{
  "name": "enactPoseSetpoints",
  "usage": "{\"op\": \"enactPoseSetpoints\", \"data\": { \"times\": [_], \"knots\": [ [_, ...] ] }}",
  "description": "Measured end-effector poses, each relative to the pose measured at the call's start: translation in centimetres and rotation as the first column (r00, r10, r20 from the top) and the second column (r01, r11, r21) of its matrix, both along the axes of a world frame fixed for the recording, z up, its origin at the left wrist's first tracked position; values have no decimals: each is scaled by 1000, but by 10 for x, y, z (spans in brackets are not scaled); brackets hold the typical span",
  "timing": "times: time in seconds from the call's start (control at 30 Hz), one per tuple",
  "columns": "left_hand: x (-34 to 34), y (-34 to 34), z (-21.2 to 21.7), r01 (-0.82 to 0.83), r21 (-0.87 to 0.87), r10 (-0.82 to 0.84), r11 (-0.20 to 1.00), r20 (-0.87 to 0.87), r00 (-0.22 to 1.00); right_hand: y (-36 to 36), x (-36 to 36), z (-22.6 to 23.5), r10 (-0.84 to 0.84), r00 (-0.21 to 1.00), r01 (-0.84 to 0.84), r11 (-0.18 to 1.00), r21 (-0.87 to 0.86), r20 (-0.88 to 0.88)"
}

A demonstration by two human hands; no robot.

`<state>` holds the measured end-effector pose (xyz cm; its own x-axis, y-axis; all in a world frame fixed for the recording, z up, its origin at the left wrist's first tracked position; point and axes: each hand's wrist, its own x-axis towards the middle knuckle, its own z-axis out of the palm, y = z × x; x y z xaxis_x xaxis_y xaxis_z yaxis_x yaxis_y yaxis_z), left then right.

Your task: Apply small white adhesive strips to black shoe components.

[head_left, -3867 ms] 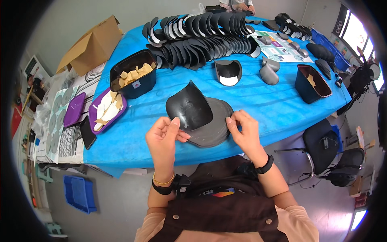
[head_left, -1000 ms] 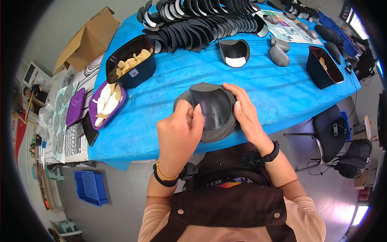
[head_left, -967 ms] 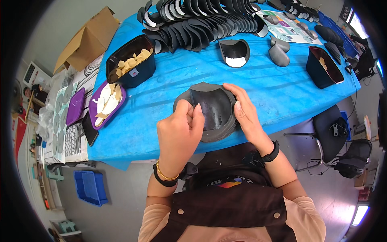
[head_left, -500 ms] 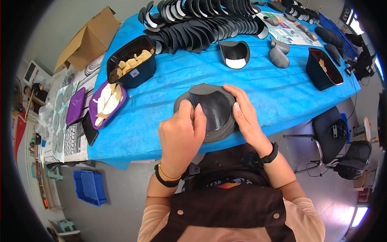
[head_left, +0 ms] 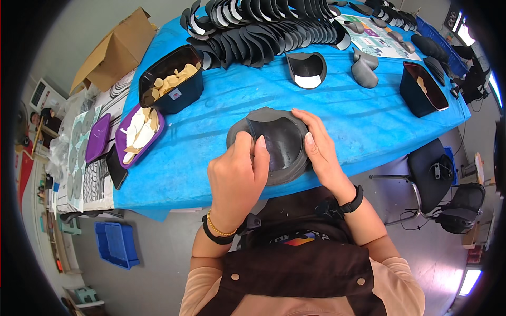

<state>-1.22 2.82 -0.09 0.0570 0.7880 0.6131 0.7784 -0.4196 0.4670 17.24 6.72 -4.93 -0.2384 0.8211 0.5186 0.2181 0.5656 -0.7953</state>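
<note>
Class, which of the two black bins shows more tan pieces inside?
The left black bin: many tan pieces show in it, while the right black bin shows only a little tan.

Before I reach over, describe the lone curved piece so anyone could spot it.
On the blue-covered table, look beyond the right hand toward the long rows of black curved pieces. Just nearer than those rows sits the lone curved piece: unlike them, it lies apart, its white end on the near side.

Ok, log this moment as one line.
left hand: curled at black curved piece, grip unclear; right hand: open against grey stack; surface: blue cover; beyond: rows of dark pieces
</note>
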Motion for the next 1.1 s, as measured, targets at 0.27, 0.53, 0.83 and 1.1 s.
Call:
{"op": "enactPoseSetpoints", "data": {
  "times": [0.27, 0.53, 0.83, 1.1],
  "knots": [
    [0, -4, -4, 6, 39, -8, 999, 52, 999, 1, 0, 0, 5, 1000, -5, 1000, -1, -4],
    [-1, 1, -6, 0, 52, -1, 999, 25, 1000, 0, 0, 0, -8, 1000, 8, 1000, -4, -15],
    [-1, 1, -7, -25, 27, 24, 999, 21, 999, 0, -1, 0, -18, 1000, 18, 1000, -8, -6],
    [0, 7, -7, -59, 48, 63, 997, -78, 995, 1, 1, -1, 18, 999, -19, 999, -27, -47]
  ]
}}
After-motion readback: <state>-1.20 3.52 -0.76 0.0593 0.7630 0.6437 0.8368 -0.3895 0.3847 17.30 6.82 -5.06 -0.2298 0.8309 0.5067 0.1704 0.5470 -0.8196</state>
